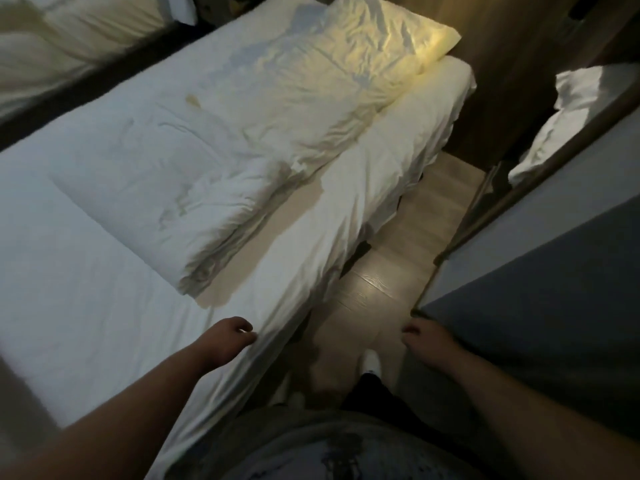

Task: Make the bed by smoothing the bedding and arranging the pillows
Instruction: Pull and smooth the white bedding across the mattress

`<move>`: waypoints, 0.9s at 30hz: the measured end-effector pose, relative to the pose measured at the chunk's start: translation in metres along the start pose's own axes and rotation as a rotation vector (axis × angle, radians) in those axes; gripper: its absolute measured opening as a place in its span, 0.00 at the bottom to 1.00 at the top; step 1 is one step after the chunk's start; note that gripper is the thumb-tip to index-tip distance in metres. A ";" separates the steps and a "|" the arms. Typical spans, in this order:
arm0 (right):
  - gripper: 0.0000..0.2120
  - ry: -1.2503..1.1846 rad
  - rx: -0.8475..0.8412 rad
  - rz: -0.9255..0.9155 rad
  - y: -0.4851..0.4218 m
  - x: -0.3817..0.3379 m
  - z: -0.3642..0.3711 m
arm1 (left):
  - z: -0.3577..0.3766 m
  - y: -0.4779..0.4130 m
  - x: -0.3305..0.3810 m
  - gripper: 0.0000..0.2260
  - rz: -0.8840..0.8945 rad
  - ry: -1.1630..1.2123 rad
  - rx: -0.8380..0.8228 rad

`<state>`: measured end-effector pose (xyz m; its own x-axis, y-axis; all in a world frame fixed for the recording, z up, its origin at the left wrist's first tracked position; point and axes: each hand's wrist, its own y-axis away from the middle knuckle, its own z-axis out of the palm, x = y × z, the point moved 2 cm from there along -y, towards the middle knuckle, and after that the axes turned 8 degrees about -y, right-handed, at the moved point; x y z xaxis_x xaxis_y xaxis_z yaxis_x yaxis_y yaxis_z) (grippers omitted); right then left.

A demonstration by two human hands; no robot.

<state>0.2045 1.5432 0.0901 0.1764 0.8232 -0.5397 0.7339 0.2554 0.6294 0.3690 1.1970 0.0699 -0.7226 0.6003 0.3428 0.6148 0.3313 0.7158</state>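
The bed point(86, 289), covered with a white sheet, fills the left side. The folded white duvet point(225, 143) lies wrinkled along its length. A narrow strip of wooden floor point(381, 271) separates the bed from a grey-blue panel point(536, 306). The left hand point(235, 336) is over the bed's edge and the right hand point(427, 337) is just beside the panel's corner. Both have loosely curled fingers and hold nothing. A white shoe point(371, 362) is between them.

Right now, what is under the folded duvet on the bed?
The folded duvet rests on the white sheet; a beige strip shows along its edge. The rest beneath is hidden.
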 end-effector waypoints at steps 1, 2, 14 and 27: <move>0.09 0.010 -0.020 -0.015 -0.011 -0.004 -0.012 | 0.001 -0.003 0.009 0.15 -0.014 0.008 0.010; 0.09 0.023 -0.036 -0.035 -0.023 -0.008 -0.025 | 0.003 -0.005 0.019 0.15 -0.027 0.022 0.024; 0.11 0.312 -0.206 -0.214 -0.139 -0.057 -0.110 | 0.019 -0.030 0.100 0.15 -0.138 0.241 0.127; 0.15 0.503 -0.446 -0.261 -0.301 -0.233 -0.066 | -0.076 -0.137 0.065 0.16 -0.331 0.626 0.288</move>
<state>-0.1010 1.3084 0.0634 -0.3703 0.8136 -0.4483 0.3545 0.5698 0.7414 0.2139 1.1350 0.0405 -0.8747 -0.0596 0.4809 0.3314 0.6506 0.6833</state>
